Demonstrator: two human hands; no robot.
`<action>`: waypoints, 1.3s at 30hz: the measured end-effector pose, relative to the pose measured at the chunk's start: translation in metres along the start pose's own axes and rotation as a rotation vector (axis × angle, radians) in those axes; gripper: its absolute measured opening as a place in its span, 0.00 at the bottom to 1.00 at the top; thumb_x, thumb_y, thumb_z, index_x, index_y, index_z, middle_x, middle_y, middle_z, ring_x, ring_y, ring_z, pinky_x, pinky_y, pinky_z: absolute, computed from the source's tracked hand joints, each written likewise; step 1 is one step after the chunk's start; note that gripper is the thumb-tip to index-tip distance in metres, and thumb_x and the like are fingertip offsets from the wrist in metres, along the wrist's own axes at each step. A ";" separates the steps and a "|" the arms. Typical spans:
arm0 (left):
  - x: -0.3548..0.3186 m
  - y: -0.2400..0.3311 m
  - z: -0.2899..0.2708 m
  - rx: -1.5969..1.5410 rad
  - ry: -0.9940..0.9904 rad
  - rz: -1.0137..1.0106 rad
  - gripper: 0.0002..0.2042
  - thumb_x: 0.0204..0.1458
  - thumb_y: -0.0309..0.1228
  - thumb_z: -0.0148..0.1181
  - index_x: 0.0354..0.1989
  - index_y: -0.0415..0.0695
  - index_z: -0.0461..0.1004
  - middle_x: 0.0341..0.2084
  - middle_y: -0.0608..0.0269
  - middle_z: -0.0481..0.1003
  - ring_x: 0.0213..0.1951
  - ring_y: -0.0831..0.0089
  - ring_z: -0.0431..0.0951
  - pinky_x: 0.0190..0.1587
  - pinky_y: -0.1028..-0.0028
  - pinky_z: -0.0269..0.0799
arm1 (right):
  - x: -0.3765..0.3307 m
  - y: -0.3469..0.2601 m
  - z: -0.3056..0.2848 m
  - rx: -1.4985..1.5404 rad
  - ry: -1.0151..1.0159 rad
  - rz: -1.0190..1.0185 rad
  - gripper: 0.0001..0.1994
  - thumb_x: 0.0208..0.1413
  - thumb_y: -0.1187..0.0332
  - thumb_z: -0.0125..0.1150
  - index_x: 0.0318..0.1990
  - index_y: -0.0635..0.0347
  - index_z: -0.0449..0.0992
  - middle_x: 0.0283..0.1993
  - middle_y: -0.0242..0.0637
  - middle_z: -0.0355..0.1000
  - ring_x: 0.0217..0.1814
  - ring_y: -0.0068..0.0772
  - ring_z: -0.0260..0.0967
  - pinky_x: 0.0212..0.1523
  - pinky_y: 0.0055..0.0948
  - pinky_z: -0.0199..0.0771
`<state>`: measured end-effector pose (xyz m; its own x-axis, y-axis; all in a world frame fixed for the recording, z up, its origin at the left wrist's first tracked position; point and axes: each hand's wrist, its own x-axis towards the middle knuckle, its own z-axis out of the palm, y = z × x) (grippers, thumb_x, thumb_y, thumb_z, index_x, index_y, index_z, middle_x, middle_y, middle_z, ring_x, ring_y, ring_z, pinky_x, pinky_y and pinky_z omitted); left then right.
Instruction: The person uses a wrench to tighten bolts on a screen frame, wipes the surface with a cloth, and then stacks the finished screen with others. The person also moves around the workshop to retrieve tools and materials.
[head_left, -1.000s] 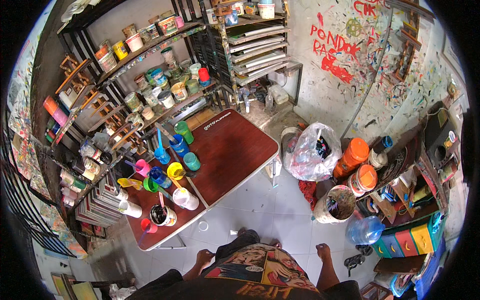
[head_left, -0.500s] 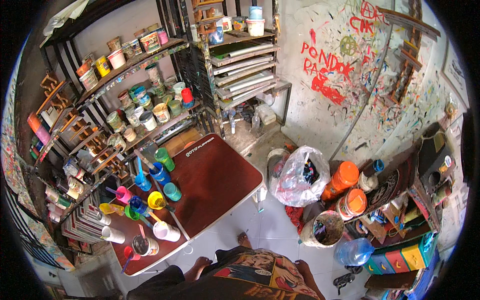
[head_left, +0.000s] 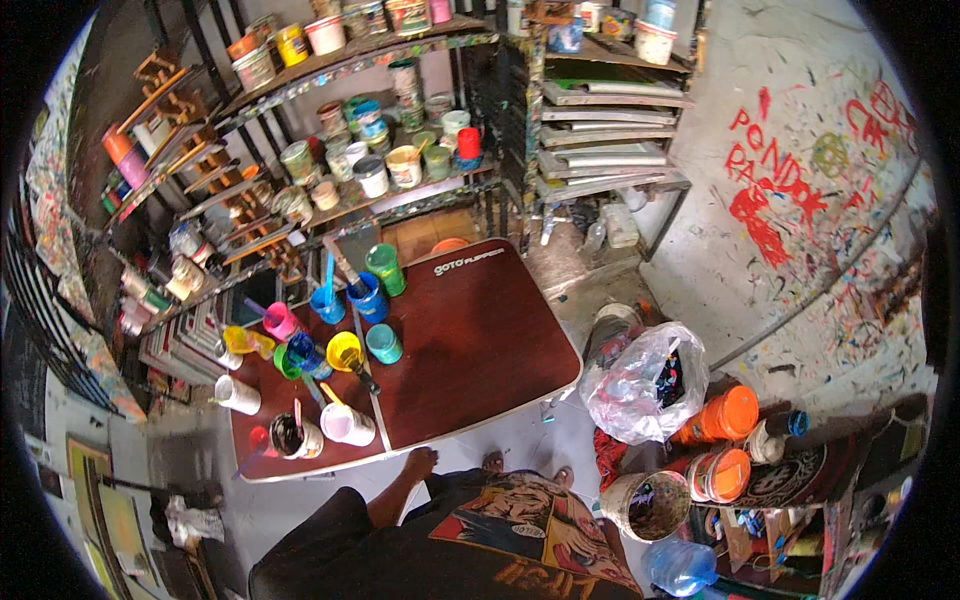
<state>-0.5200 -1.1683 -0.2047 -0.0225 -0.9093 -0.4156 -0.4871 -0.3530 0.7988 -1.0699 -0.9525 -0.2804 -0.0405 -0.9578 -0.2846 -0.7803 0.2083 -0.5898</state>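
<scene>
At the near edge of the brown folding table [head_left: 470,330], one bare hand [head_left: 418,464] rests with fingers loosely together, holding nothing; which hand it is I cannot tell, and the other is out of view. Nearest it, up and to the left, stands a white paint cup [head_left: 348,424] with a brush leaning left in it. Beside that sits a dark-filled cup [head_left: 290,436], then a yellow cup [head_left: 345,351] and a teal cup [head_left: 383,343] farther off. Right of the table lie a clear plastic bag [head_left: 648,382] and an orange-lidded bucket [head_left: 722,415].

Glossy brown tabletop [head_left: 480,330], plastic paint cups [head_left: 383,343], crinkled clear plastic bag [head_left: 645,385]
</scene>
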 end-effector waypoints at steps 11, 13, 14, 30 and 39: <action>-0.201 -0.108 0.038 -0.241 0.423 -0.667 0.09 0.47 0.31 0.61 0.35 0.41 0.73 0.24 0.59 0.75 0.23 0.72 0.74 0.23 0.70 0.71 | 0.195 -0.038 -0.128 0.061 -0.220 0.052 0.17 0.53 0.57 0.59 0.42 0.64 0.73 0.36 0.45 0.74 0.38 0.37 0.73 0.40 0.33 0.71; -0.213 -0.081 0.064 -0.318 0.435 -0.656 0.09 0.48 0.31 0.60 0.36 0.41 0.73 0.24 0.59 0.75 0.24 0.72 0.74 0.23 0.71 0.71 | 0.210 -0.046 -0.141 0.046 -0.249 -0.009 0.18 0.53 0.57 0.58 0.42 0.64 0.73 0.37 0.46 0.74 0.40 0.39 0.73 0.41 0.32 0.71; -0.218 -0.067 0.076 -0.380 0.427 -0.702 0.09 0.48 0.31 0.59 0.36 0.41 0.73 0.25 0.59 0.75 0.24 0.72 0.74 0.23 0.71 0.71 | 0.216 -0.051 -0.147 0.009 -0.279 -0.034 0.18 0.53 0.57 0.58 0.42 0.64 0.73 0.37 0.46 0.74 0.41 0.39 0.73 0.42 0.32 0.71; -0.250 -0.003 0.172 -0.183 0.539 -0.696 0.17 0.46 0.35 0.62 0.41 0.36 0.73 0.35 0.49 0.77 0.41 0.62 0.78 0.43 0.68 0.72 | 0.254 -0.103 -0.179 -0.164 -0.541 -0.110 0.21 0.51 0.56 0.60 0.43 0.66 0.73 0.41 0.50 0.74 0.44 0.44 0.73 0.44 0.34 0.71; -0.265 -0.053 0.114 -0.331 0.568 -0.761 0.18 0.47 0.37 0.61 0.42 0.37 0.73 0.33 0.48 0.77 0.36 0.62 0.78 0.39 0.69 0.74 | 0.270 -0.153 -0.127 0.152 -0.475 -0.121 0.17 0.48 0.61 0.66 0.41 0.62 0.73 0.40 0.44 0.75 0.44 0.38 0.73 0.44 0.33 0.72</action>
<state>-0.5879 -0.8838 -0.1862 0.6555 -0.3562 -0.6659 0.0705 -0.8490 0.5236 -1.0409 -1.2677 -0.1711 0.3598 -0.7884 -0.4989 -0.6607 0.1623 -0.7329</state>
